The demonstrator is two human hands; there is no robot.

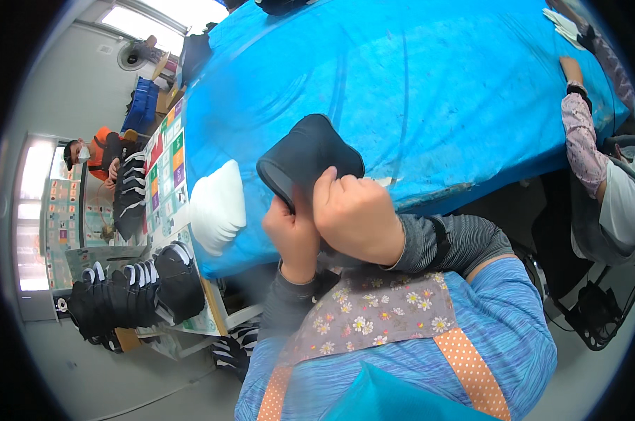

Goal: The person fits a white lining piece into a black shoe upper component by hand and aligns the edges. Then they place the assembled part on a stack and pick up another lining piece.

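Note:
Between my two hands is a black fabric piece, curved and edged like a shoe upper (307,158), raised over the near edge of the blue-covered table (289,84). My left hand (294,237) is closed on its lower left edge, thumb up. My right hand (358,216) has its fingers curled in and grips the piece's lower side, close beside the left. The fingers' inner sides are hidden from view. Just left of my hands, a stack of white shaped fabric pieces (219,207) lies on the blue cover.
Bundles of black pieces with white linings (135,288) stand on a side table at left. Beyond, a masked person in orange (103,151) handles more black pieces (129,196). At right, another person's arm (580,126) rests on the blue table, near white pieces (563,28).

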